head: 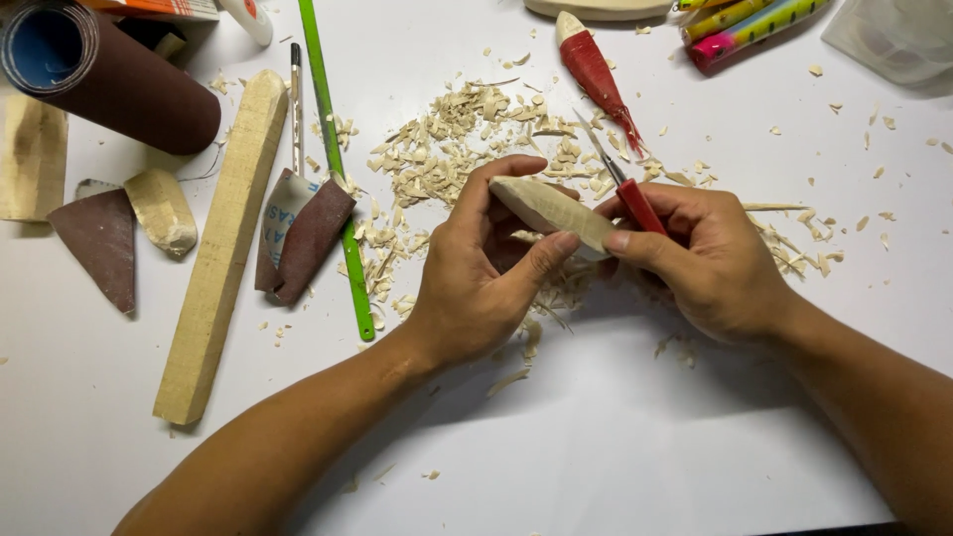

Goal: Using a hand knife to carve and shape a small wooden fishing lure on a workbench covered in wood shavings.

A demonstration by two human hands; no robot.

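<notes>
My left hand [476, 273] grips a pale, fish-shaped piece of carved wood [549, 208], fingers curled over its left end and thumb pressed along its lower edge. My right hand [710, 253] holds a craft knife with a red handle [638, 203]; its thin blade [594, 141] points up and to the left, just above the wood. The right thumb rests against the wood's right end. Pale wood shavings [447, 149] are heaped on the white table [596, 437] behind and under both hands.
A long square wood stick [220, 248] lies at the left, beside a green ruler-like strip [338, 169], folded sandpaper pieces [303, 238] and a sandpaper roll [109, 74]. A red painted wooden fish [594, 69] and coloured lures [745, 22] lie at the top.
</notes>
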